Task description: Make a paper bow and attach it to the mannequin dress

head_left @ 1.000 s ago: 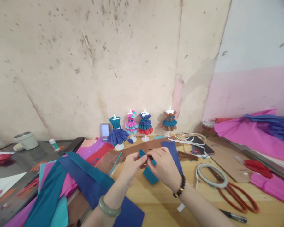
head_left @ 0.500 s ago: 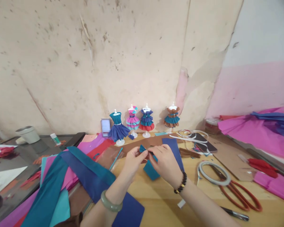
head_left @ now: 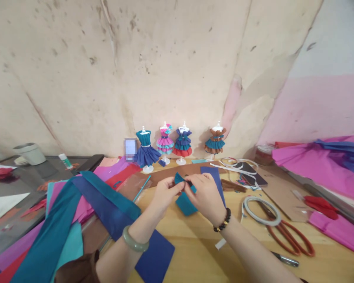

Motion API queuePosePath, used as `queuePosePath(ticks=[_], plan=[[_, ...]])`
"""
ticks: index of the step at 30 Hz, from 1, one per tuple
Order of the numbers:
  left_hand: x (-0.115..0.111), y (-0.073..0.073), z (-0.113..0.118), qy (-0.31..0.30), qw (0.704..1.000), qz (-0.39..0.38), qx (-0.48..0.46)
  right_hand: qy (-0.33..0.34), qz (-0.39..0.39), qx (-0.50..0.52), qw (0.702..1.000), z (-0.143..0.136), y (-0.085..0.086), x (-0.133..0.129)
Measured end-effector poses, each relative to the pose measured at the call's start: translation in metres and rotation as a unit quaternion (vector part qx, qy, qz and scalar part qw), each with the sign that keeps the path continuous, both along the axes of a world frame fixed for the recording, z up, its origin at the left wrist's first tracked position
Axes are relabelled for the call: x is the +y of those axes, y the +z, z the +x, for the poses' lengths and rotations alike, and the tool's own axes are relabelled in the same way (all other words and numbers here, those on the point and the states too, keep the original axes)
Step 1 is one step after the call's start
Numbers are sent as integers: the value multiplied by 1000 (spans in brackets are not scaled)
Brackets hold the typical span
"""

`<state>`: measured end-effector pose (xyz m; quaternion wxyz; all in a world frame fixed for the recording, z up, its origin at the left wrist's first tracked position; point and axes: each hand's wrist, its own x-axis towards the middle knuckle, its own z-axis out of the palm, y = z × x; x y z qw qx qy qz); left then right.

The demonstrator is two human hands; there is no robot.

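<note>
The background is a stained, cream-coloured wall (head_left: 171, 78), and before it there is a light wooden counter (head_left: 194, 251) with many coloured sheets. Near the middle of this counter I have my two hands close together. The small teal pleated piece (head_left: 178, 178) is at the left hand (head_left: 166, 192), whose thumb and fingers are clamped on it. The right hand (head_left: 205, 194) has its fingers bent at the narrow end; I cannot tell if they are closed on the same piece or on something dark beside it.

The pleats spread like a little fan, so I judge that the folding of this piece is already made and its narrow end is being gathered. Just below the hands lies a flat teal sheet (head_left: 185, 203). At the far side stand four small dress forms, among them one with a teal top and blue skirt (head_left: 147, 155). On the right are a white tape roll (head_left: 261, 221) and scissors (head_left: 289, 237) with orange handles.

About writing: the glue stick (head_left: 65, 161) at the left has a green and white label, but it is too small to read. The upright screen (head_left: 130, 149) is blurred, and I find no readable brand.
</note>
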<state>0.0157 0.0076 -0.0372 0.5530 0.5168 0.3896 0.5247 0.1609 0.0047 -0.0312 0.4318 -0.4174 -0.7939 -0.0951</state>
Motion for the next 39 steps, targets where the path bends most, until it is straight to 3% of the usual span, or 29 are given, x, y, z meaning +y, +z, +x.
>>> queuePosePath(ticks=[5,11,26,30,39], plan=[[1,-2,1,-16,1000,2,-3,-10,7,-3,1000,1,0,0],[1,-2,1,21,1000,-9,3,-2,7,-23,1000,1,1,-1],[2,2,0,23,1000,-11,-7,-4,20,-28,999,4,-3,2],[5,0,-1,29,998,-29,-45,13,13,-50,999,5,-3,3],[9,-6,-4,38,999,-22,-2,31,-29,-91,995,10,-5,7]])
